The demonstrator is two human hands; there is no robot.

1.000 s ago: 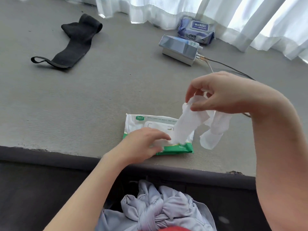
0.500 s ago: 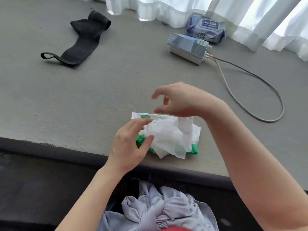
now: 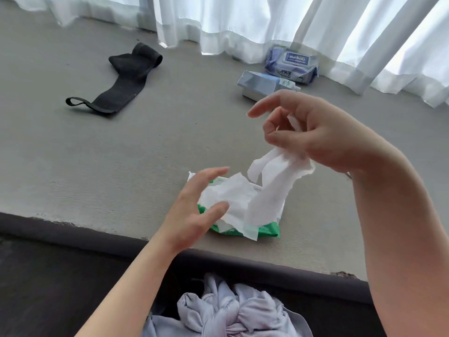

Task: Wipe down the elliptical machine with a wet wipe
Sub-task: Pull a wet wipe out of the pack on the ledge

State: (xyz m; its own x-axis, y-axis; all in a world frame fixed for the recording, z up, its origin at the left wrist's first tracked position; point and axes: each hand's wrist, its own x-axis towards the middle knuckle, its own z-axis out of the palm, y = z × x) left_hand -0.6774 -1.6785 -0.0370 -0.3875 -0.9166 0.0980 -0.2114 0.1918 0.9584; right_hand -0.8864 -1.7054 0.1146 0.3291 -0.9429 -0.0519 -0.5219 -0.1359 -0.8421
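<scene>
One wet wipe (image 3: 272,181) between both hands

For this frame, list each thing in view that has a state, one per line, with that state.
right hand: raised, pinching a wet wipe
wet wipe: hanging from the right hand, lower end draped on the pack
left hand: fingers spread, thumb touching a wipe sheet on the pack
green wipe pack: lying flat, mostly covered by sheets
blue wipe pack: lying by the curtain, lid shut
black strap: lying loose, partly rolled
</scene>
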